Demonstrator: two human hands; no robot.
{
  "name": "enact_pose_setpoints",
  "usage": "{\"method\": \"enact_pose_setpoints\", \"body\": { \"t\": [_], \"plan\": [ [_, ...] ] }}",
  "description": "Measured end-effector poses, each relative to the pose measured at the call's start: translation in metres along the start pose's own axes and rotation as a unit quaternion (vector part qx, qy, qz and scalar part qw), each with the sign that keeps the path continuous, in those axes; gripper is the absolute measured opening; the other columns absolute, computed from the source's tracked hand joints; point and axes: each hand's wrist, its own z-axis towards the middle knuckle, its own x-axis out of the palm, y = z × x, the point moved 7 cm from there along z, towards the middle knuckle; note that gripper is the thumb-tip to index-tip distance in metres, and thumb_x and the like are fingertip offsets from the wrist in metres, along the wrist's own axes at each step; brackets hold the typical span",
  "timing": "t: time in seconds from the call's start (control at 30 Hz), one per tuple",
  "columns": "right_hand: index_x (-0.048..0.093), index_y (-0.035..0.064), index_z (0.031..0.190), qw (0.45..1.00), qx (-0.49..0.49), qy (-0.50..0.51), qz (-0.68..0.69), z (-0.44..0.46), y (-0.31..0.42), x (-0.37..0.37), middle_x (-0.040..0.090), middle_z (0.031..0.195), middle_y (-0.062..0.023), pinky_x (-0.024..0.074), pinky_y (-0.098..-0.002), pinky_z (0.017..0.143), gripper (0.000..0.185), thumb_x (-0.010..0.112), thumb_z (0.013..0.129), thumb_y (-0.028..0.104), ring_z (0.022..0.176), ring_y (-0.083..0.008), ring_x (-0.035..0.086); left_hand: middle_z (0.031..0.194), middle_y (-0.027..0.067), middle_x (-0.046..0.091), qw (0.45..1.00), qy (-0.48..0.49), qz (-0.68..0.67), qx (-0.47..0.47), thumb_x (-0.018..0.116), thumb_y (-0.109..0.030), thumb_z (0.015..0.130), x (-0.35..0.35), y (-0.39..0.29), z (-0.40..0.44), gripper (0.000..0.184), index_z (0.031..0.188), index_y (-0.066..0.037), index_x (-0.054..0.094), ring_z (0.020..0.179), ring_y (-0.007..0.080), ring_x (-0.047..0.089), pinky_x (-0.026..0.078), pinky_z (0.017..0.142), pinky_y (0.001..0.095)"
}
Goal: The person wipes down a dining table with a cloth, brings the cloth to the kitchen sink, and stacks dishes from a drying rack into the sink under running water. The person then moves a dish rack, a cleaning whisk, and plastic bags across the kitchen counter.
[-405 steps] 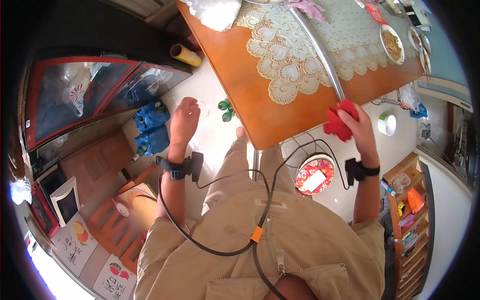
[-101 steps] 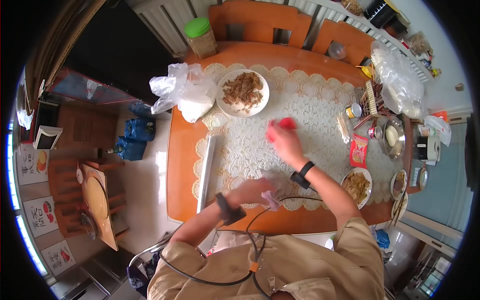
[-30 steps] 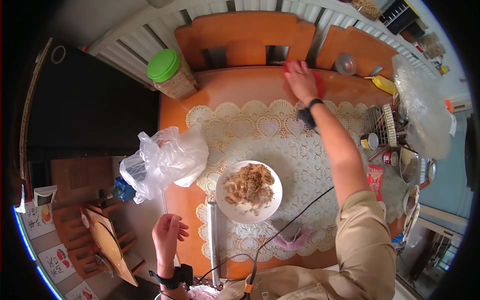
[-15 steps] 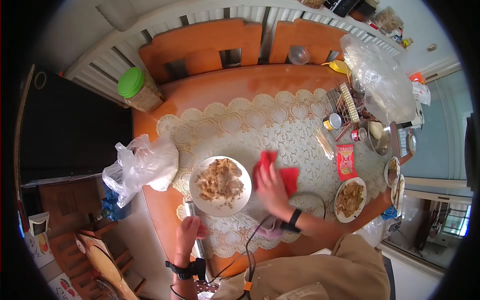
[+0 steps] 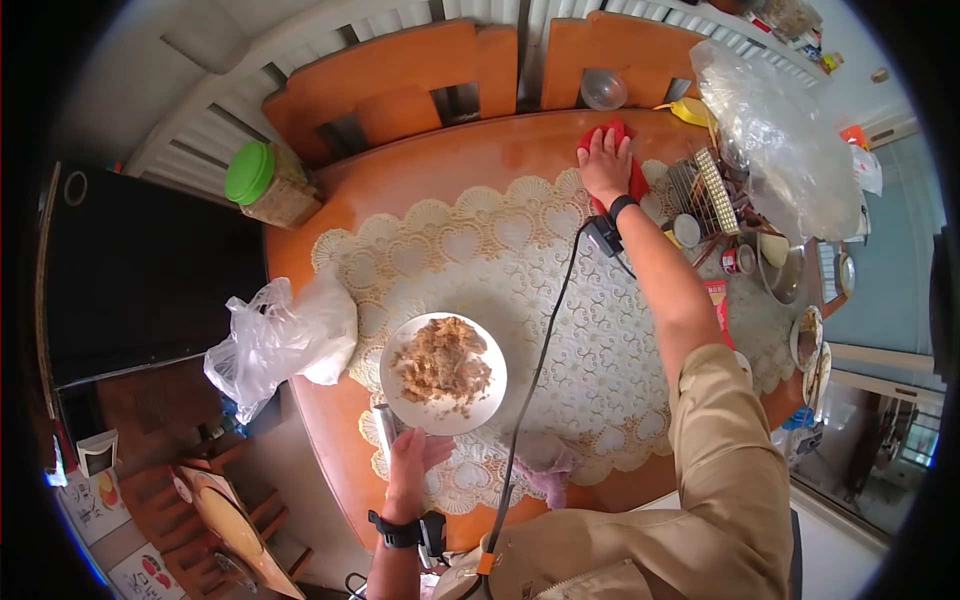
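Observation:
My right hand (image 5: 606, 168) is stretched to the far side of the table, pressing on a red cloth (image 5: 636, 180) bunched beneath its palm and fingers. Part of the cloth is hidden under the hand. Close to me, my left hand (image 5: 412, 465) has its fingers extended, just below a white plate (image 5: 400, 408) and near its rim. A heap of brown, crumbly food (image 5: 445, 360) covers the plate's middle. Next to the left hand lies a pale bar-shaped object (image 5: 385, 430). A mauve cloth (image 5: 547, 465) rests at the near edge.
A lace tablecloth (image 5: 450, 270) covers much of the wooden table. Plastic bags (image 5: 285, 335) lie at left, near a green-lidded jar (image 5: 275, 185). A wire rack (image 5: 705, 195), a tin, a metal bowl (image 5: 785, 275) and a large clear bag (image 5: 775, 130) crowd the right. A cable (image 5: 540, 370) crosses the table.
My right hand has slid the red cloth from beside the plate to the table's far edge. My left hand has moved slightly right and its fingers have straightened.

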Motion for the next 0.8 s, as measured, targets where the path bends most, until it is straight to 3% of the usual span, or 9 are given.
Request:
{"method": "enact_pose_setpoints", "body": {
  "t": [0.07,0.2,0.3,0.43,0.47,0.5,0.57,0.67,0.8],
  "plan": [
    [0.035,0.0094,0.151,1.0,0.017,0.016,0.013,0.002,-0.001,0.001,0.027,0.159,-0.0185,0.0169,-0.0549,0.119,0.066,0.045,0.097,0.046,0.147,-0.0459,0.017,0.097,0.0186,0.07,1.0,-0.005,-0.001,0.002,0.043,-0.024,0.105,-0.001,0.001,0.006,0.034,0.111,0.006,0.058,0.087,0.0258,0.071,0.06,0.077,0.0337],
    [0.037,0.0051,0.148,0.999,0.038,0.008,-0.008,-0.063,0.005,-0.018,0.029,0.156,-0.0234,0.0208,-0.0591,0.116,0.066,0.048,0.096,0.044,0.143,-0.0512,0.022,0.092,0.0176,0.07,0.999,-0.019,0.008,0.05,0.043,-0.02,0.105,0.002,-0.005,0.025,0.031,0.108,0.007,0.059,0.084,0.0257,0.072,0.06,0.075,0.0334],
    [0.039,-0.0009,0.142,0.999,-0.031,-0.016,-0.016,-0.161,0.023,-0.043,0.032,0.152,-0.0278,0.0262,-0.0625,0.111,0.064,0.055,0.093,0.036,0.138,-0.0562,0.026,0.093,0.017,0.07,0.997,-0.007,-0.012,0.08,0.043,-0.018,0.104,0.013,-0.022,0.048,0.029,0.108,0.007,0.059,0.084,0.0251,0.072,0.061,0.078,0.0352],
    [0.038,-0.0025,0.144,0.995,-0.059,0.048,0.06,-0.329,0.038,-0.091,0.026,0.154,-0.0276,0.0207,-0.061,0.115,0.065,0.06,0.09,0.029,0.139,-0.0561,0.022,0.1,0.0161,0.069,0.983,0.058,-0.059,0.164,0.045,-0.018,0.104,0.026,-0.047,0.079,0.031,0.113,0.008,0.06,0.092,0.0253,0.07,0.058,0.089,0.0381],
    [0.037,-0.0027,0.144,0.994,-0.059,0.065,0.069,-0.372,0.038,-0.106,0.026,0.154,-0.0275,0.0214,-0.0605,0.115,0.067,0.061,0.09,0.028,0.14,-0.0558,0.022,0.102,0.0175,0.069,0.985,0.05,-0.078,0.144,0.044,-0.018,0.104,0.03,-0.053,0.087,0.031,0.114,0.009,0.059,0.094,0.0264,0.07,0.058,0.09,0.0378],
    [0.037,-0.0029,0.144,0.992,-0.061,0.079,0.076,-0.414,0.037,-0.124,0.026,0.154,-0.0275,0.0221,-0.0601,0.115,0.068,0.062,0.089,0.027,0.14,-0.0555,0.021,0.106,0.0229,0.068,0.981,0.071,-0.08,0.163,0.044,-0.017,0.104,0.029,-0.057,0.096,0.036,0.118,0.014,0.054,0.094,0.0312,0.071,0.06,0.086,0.0394],
    [0.036,-0.0029,0.145,0.987,-0.065,0.131,0.063,-0.478,0.029,-0.143,0.027,0.153,-0.0273,0.0247,-0.0584,0.115,0.069,0.063,0.088,0.026,0.14,-0.0543,0.023,0.106,0.0233,0.068,0.977,0.085,-0.104,0.168,0.046,-0.017,0.103,0.039,-0.073,0.115,0.035,0.117,0.014,0.053,0.093,0.0311,0.071,0.06,0.085,0.0385],
    [0.037,-0.0026,0.144,0.974,-0.088,0.192,0.083,-0.525,0.002,-0.15,0.029,0.152,-0.0275,0.0269,-0.0573,0.114,0.07,0.064,0.087,0.025,0.139,-0.0544,0.025,0.109,0.0239,0.067,0.976,0.091,-0.085,0.179,0.048,-0.021,0.103,0.051,-0.086,0.103,0.036,0.118,0.011,0.052,0.096,0.0304,0.07,0.059,0.086,0.0376],
    [0.038,-0.0008,0.144,0.986,-0.1,0.129,0.028,-0.471,-0.012,-0.14,0.032,0.151,-0.0274,0.0294,-0.0576,0.113,0.069,0.065,0.086,0.026,0.135,-0.0554,0.029,0.114,0.024,0.065,0.977,0.11,0.001,0.183,0.053,-0.028,0.101,0.08,-0.088,0.022,0.038,0.122,0.004,0.051,0.101,0.0299,0.068,0.058,0.087,0.037]
  ]
}}
